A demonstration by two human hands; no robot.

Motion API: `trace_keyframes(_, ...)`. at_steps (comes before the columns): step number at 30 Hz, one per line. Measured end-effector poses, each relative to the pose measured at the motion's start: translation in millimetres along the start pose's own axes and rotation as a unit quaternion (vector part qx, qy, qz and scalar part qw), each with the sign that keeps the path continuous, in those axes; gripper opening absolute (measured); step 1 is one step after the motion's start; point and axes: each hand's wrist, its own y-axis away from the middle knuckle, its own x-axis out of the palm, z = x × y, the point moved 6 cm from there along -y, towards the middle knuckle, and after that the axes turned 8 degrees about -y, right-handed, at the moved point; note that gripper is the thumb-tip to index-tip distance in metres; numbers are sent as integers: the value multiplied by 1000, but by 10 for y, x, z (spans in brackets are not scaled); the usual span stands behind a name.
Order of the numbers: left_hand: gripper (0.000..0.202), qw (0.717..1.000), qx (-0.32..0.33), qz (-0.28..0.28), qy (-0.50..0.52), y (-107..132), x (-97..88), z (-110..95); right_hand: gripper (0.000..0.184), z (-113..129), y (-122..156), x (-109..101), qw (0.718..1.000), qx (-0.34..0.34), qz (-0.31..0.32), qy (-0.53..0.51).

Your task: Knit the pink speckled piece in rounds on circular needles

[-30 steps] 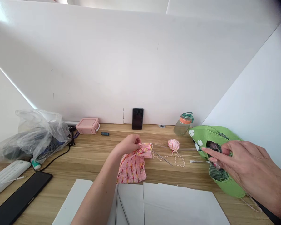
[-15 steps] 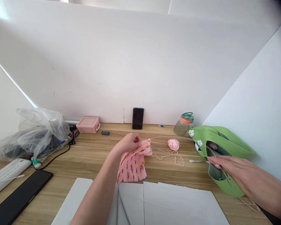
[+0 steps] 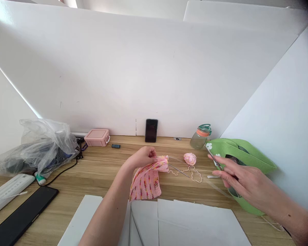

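My left hand (image 3: 141,159) is closed on the upper edge of a pink, multicoloured knitted piece (image 3: 146,184), which hangs down to the wooden table. Grey knitting needles (image 3: 179,169) stick out of its right side. My right hand (image 3: 243,177) pinches a thin grey metal knitting needle (image 3: 213,157) that points up and left, in front of a green bag (image 3: 256,155) with white flowers. The hand hides part of the bag's opening. A pale strand of yarn (image 3: 196,176) runs from the knitting towards a small pink yarn ball (image 3: 190,159).
Two more needles (image 3: 136,223) lie on white boards (image 3: 195,222) at the front. At the back are a bottle (image 3: 199,138), a propped phone (image 3: 151,130) and a pink box (image 3: 97,137). A plastic bag (image 3: 48,143), power strip (image 3: 11,193) and black phone (image 3: 25,217) occupy the left.
My right hand has moved left and turned, and the needle in it now points up and left. The knitted piece has shifted slightly right in my left hand.
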Motion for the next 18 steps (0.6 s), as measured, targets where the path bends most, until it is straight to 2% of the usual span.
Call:
trace_keyframes(2, 20, 1000, 9, 15, 16, 2, 17, -7, 47, 31, -68, 48, 993, 69, 17, -94)
trace_keyframes(3, 21, 999, 14, 22, 24, 3, 26, -9, 44, 46, -105, 53, 985, 92, 14, -146)
trace_keyframes(5, 23, 998, 25, 37, 43, 6, 42, -13, 27, 58, -191, 13, 960, 103, -27, -258)
trace_keyframes(8, 24, 995, 44, 56, 76, 18, 54, -27, 25, 106, -323, 9, 907, 29, -25, -420)
trace_keyframes(10, 24, 991, 54, 69, 99, 30, 58, -44, 18, 131, -378, 43, 888, -19, -23, -458)
trace_keyframes(13, 26, 986, 65, 84, 128, 43, 61, -69, 8, 117, -432, 141, 921, -31, -81, -379)
trace_keyframes(15, 27, 984, 69, 89, 140, 45, 65, -83, 13, 110, -487, 271, 944, -19, -93, -317)
trace_keyframes(16, 28, 983, 70, 92, 145, 46, 69, -90, 21, 103, -528, 362, 951, -8, -79, -298)
trace_keyframes(18, 27, 981, 70, 99, 151, 51, 80, -103, 33, 72, -621, 586, 957, 30, -12, -287)
